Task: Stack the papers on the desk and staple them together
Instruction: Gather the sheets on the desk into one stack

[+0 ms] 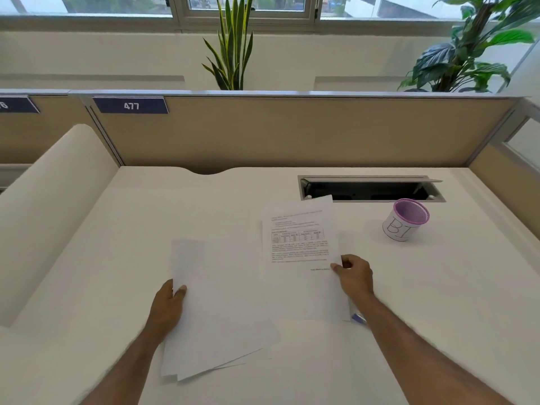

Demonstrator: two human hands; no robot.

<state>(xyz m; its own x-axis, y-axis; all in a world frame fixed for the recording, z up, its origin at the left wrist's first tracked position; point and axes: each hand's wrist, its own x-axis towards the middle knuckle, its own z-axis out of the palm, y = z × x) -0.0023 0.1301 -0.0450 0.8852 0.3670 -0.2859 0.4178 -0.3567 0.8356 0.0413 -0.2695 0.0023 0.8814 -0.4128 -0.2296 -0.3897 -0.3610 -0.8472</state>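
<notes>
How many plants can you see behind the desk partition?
2. A tall snake plant stands behind the partition near the middle, and a broad-leafed plant stands behind it at the far right. Their pots are hidden, so smaller plants could be too.

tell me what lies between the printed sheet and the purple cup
Head view: only bare desk between the printed sheet and the purple cup.

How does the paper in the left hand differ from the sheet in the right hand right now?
The left hand grips a loose stack of papers, several fanned sheets with blank sides up; the right hand pinches one printed sheet showing text and a table. The stack lies nearer the person and tilted, its lower corners splayed; the printed sheet sits farther back, more upright in view. Both are white and held at one edge over the desk.
</notes>
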